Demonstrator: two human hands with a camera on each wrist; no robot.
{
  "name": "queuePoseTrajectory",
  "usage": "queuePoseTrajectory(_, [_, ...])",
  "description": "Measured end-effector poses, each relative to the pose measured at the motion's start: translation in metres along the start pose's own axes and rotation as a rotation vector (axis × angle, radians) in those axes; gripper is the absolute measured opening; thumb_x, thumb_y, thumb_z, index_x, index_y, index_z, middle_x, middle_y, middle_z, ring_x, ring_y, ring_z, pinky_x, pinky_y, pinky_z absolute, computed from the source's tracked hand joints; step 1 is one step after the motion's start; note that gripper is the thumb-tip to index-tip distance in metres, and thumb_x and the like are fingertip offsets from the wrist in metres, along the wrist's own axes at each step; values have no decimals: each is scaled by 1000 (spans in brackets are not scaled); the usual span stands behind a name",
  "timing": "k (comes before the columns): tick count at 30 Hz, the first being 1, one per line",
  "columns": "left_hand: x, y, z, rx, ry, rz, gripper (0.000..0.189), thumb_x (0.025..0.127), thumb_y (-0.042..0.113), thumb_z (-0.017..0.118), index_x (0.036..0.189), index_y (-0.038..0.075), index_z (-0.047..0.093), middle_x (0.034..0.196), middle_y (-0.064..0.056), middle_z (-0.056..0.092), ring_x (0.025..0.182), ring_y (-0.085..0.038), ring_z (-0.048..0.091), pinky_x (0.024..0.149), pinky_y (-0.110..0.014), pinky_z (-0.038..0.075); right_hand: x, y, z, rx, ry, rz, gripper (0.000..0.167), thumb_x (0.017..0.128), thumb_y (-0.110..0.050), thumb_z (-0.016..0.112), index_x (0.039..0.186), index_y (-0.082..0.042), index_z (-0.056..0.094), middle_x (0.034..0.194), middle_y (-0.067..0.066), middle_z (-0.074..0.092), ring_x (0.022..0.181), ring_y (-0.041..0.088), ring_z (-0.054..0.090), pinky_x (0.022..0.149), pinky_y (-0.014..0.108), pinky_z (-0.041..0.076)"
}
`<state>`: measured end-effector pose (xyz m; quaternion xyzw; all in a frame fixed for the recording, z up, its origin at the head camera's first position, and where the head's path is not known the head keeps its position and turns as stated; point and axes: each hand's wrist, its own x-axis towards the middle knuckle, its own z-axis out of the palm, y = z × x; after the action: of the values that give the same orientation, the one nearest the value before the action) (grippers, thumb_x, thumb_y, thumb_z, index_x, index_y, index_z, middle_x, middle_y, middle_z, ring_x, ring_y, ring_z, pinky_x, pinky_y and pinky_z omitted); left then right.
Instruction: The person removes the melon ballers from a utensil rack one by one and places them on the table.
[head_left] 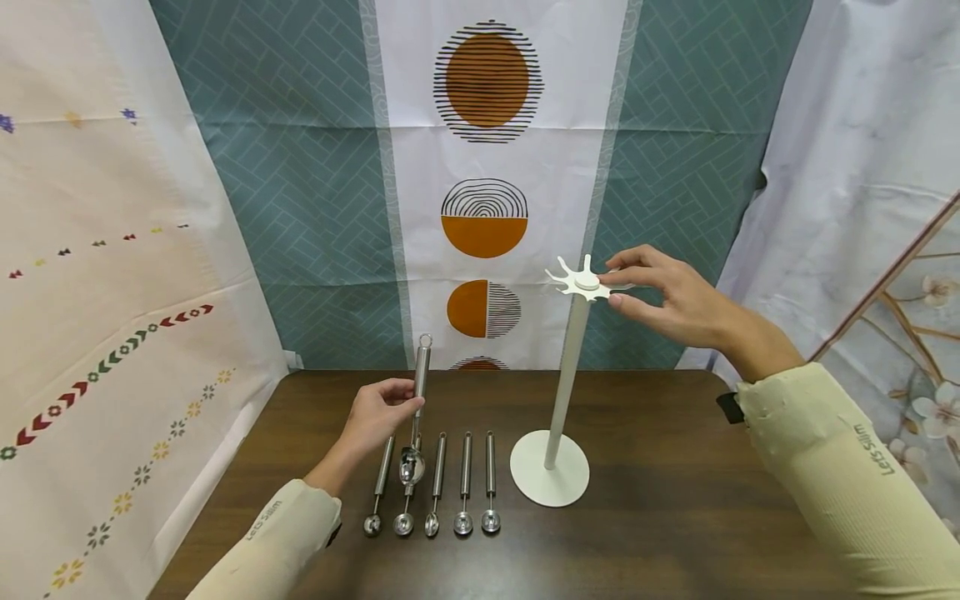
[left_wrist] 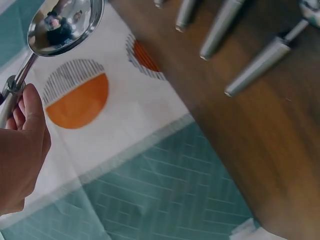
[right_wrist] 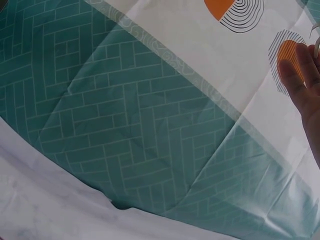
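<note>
My left hand [head_left: 381, 414] grips the metal handle of a shiny scoop [head_left: 412, 467], held upright with its bowl down and its ring end up. In the left wrist view the scoop's rounded bowl [left_wrist: 65, 25] shows large beyond the left hand [left_wrist: 22, 155]. At the top of a white stand [head_left: 567, 367], my right hand [head_left: 671, 296] pinches the spiked hook head [head_left: 581, 282] between thumb and fingers. Only part of the right hand [right_wrist: 307, 85] appears at the edge of the right wrist view.
Below the held scoop, several metal scoops [head_left: 465, 483] lie in a row on the brown table [head_left: 660, 500], bowls toward me. The stand's round white base [head_left: 550, 492] sits right of them. A patterned curtain [head_left: 300, 208] hangs behind, with cloths at both sides.
</note>
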<state>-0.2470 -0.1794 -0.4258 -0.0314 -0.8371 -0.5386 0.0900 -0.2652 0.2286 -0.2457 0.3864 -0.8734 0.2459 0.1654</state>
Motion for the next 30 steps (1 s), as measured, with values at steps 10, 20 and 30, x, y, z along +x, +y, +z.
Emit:
queuePoseTrajectory(10, [-8,-28,-13,27,21,-89,26,86,4,75,108,-9,70,92,-11,71,78,-11,64,64,-20,53,-2,1,1,11,-2,10,31,97,-16,64,125,-3,68,130,14,54,119,33,50,90,53,42])
queuePoseTrajectory(20, [-16,-58,-23,53,41,-143,26,85,1,74,107,-12,69,89,-12,71,74,-6,61,63,-18,53,0,1,3,10,5,3,31,97,-16,64,125,-3,68,130,14,54,119,34,51,90,54,43])
queuePoseTrajectory(30, [-23,-87,-32,201,40,-159,27,85,9,75,105,-9,72,90,-12,73,76,-11,65,65,-21,50,0,2,3,9,18,-5,31,97,-15,65,125,-2,68,129,14,54,118,33,52,90,53,43])
